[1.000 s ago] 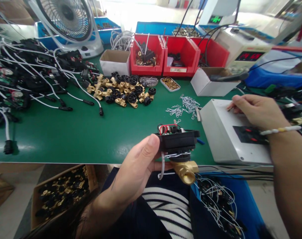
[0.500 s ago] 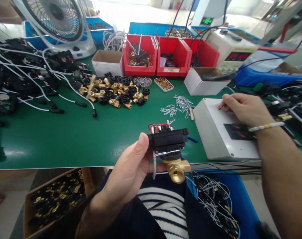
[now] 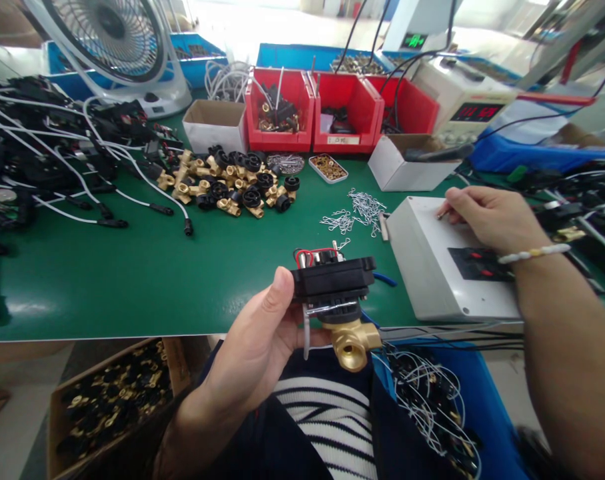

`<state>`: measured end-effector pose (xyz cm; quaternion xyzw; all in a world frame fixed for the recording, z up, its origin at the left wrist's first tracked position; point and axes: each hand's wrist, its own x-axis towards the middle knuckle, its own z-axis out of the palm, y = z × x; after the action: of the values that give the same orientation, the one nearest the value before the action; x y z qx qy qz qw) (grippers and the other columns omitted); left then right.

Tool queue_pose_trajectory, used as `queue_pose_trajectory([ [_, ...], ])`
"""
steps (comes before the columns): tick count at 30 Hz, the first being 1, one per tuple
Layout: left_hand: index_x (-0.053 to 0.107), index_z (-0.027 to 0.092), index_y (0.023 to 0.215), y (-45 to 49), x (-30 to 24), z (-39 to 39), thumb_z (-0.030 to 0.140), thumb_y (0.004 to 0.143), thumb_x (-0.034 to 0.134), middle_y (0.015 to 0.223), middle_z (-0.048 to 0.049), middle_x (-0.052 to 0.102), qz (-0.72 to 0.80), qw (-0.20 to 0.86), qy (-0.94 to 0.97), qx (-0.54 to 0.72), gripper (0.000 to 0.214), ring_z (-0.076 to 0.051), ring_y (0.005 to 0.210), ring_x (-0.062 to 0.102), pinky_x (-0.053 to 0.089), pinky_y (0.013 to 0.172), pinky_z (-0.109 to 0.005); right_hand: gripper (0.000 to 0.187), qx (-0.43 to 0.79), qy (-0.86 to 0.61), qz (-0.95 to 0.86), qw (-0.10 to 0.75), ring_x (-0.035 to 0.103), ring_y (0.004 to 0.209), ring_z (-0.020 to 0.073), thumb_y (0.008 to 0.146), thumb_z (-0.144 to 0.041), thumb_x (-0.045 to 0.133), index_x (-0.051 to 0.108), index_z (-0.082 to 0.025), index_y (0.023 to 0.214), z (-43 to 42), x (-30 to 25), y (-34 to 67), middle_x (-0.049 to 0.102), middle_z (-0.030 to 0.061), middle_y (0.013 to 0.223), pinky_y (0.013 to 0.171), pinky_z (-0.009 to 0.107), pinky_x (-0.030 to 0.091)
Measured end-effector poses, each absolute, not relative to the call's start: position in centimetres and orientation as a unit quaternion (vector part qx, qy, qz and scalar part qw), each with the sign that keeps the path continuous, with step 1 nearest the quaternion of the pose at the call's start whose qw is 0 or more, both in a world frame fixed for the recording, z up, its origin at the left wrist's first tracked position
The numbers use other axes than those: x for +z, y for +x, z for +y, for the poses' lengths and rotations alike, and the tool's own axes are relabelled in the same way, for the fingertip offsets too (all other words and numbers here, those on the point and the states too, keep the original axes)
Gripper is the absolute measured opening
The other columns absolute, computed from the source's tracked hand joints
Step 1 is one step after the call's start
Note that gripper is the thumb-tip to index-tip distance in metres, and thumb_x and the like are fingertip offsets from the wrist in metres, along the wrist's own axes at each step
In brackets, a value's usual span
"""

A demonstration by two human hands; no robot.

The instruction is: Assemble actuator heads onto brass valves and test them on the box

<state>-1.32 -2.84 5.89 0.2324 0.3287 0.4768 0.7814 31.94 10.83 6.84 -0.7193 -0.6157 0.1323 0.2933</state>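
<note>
My left hand [image 3: 255, 337] grips a valve assembly [image 3: 335, 300]: a black plastic housing with red wires on top and a brass fitting below, held over my lap at the table's front edge. A short white cable hangs from it. My right hand [image 3: 492, 217] rests on a white box [image 3: 432, 280] with a black panel, its fingers curled and pinched on a small thin item at the box's top that I cannot make out.
Green mat [image 3: 132, 280] carries a pile of brass and black fittings [image 3: 237, 183], loose wire clips [image 3: 360, 210], red bins [image 3: 322, 110], small cardboard boxes, a fan [image 3: 112, 47] and a cabled heap at left. A carton of parts [image 3: 112, 400] and a blue bin of wired parts [image 3: 432, 400] sit below.
The view shifted slightly right a second ago. My left hand has lowered the valve assembly a little toward my lap. My right hand stays on the white box.
</note>
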Motion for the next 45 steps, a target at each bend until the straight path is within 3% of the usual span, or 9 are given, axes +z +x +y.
queue_pose_trajectory([
  [9, 0.072, 0.015, 0.109, -1.42, 5.71, -2.87, 0.058, 0.093, 0.051, 0.104, -0.0108, 0.075, 0.326, 0.785, 0.229, 0.474, 0.050, -0.026, 0.093, 0.072, 0.060, 0.084, -0.040, 0.053, 0.128, -0.720, -0.619, 0.289, 0.050, 0.058, 0.0144, 0.084, -0.067, 0.059, 0.065, -0.018, 0.064, 10.74, 7.11, 31.58, 0.056, 0.0012, 0.058, 0.060, 0.027, 0.036],
  [16, 0.066, 0.019, 0.122, -1.48, 5.71, -2.91, 0.058, 0.094, 0.049, 0.111, -0.0102, 0.073, 0.317, 0.788, 0.225, 0.477, 0.051, -0.025, 0.093, 0.072, 0.059, 0.085, -0.040, 0.054, 0.122, -0.720, -0.618, 0.290, 0.050, 0.056, 0.0142, 0.085, -0.067, 0.059, 0.064, -0.018, 0.061, 10.53, 7.43, 31.05, 0.055, 0.0006, 0.055, 0.057, 0.026, 0.036],
  [21, 0.069, 0.017, 0.115, -1.50, 5.62, -3.03, 0.056, 0.091, 0.057, 0.109, -0.0097, 0.074, 0.313, 0.786, 0.228, 0.483, 0.047, -0.024, 0.095, 0.071, 0.059, 0.085, -0.037, 0.047, 0.123, -0.726, -0.613, 0.287, 0.050, 0.056, 0.0137, 0.089, -0.057, 0.060, 0.065, -0.018, 0.063, 10.56, 7.36, 31.12, 0.056, 0.0008, 0.057, 0.057, 0.026, 0.035],
  [26, 0.070, 0.018, 0.110, -1.08, 5.87, -2.83, 0.041, 0.086, 0.071, 0.106, -0.0062, 0.075, 0.296, 0.766, 0.220, 0.527, 0.033, -0.019, 0.091, 0.072, 0.059, 0.081, -0.028, 0.045, 0.130, -0.727, -0.609, 0.289, 0.051, 0.057, 0.0136, 0.090, -0.054, 0.060, 0.065, -0.017, 0.064, 10.66, 7.25, 31.24, 0.057, 0.0009, 0.059, 0.060, 0.025, 0.037],
  [29, 0.073, 0.018, 0.103, -1.00, 6.19, -2.40, 0.040, 0.096, 0.057, 0.101, -0.0059, 0.076, 0.267, 0.800, 0.165, 0.511, 0.028, -0.019, 0.088, 0.073, 0.061, 0.080, -0.029, 0.046, 0.131, -0.727, -0.608, 0.292, 0.051, 0.057, 0.0138, 0.089, -0.055, 0.060, 0.065, -0.018, 0.064, 10.65, 7.28, 31.26, 0.057, 0.0010, 0.058, 0.060, 0.026, 0.038],
  [34, 0.074, 0.015, 0.101, -1.05, 6.29, -2.20, 0.034, 0.105, 0.033, 0.096, -0.0086, 0.077, 0.223, 0.832, 0.127, 0.491, 0.045, -0.018, 0.088, 0.074, 0.062, 0.079, -0.031, 0.055, 0.131, -0.725, -0.605, 0.302, 0.051, 0.057, 0.0150, 0.081, -0.070, 0.061, 0.065, -0.018, 0.064, 10.89, 6.96, 31.61, 0.059, 0.0030, 0.060, 0.060, 0.028, 0.038],
  [40, 0.074, 0.010, 0.100, -1.13, 5.93, -2.40, 0.030, 0.105, 0.027, 0.094, -0.0127, 0.077, 0.203, 0.841, 0.129, 0.484, 0.051, -0.021, 0.090, 0.074, 0.062, 0.081, -0.032, 0.081, 0.141, -0.713, -0.608, 0.319, 0.053, 0.059, 0.0170, 0.059, -0.098, 0.044, 0.059, -0.019, 0.058, 11.17, 6.69, 31.85, 0.061, 0.0080, 0.064, 0.062, 0.031, 0.043],
  [45, 0.074, 0.008, 0.101, -1.15, 6.07, -2.31, 0.034, 0.105, 0.024, 0.095, -0.0140, 0.077, 0.197, 0.844, 0.131, 0.482, 0.056, -0.021, 0.088, 0.074, 0.061, 0.083, -0.032, 0.085, 0.149, -0.704, -0.624, 0.305, 0.053, 0.063, 0.0177, 0.049, -0.100, 0.048, 0.064, -0.019, 0.070, 10.85, 7.01, 31.54, 0.063, 0.0073, 0.071, 0.067, 0.033, 0.043],
])
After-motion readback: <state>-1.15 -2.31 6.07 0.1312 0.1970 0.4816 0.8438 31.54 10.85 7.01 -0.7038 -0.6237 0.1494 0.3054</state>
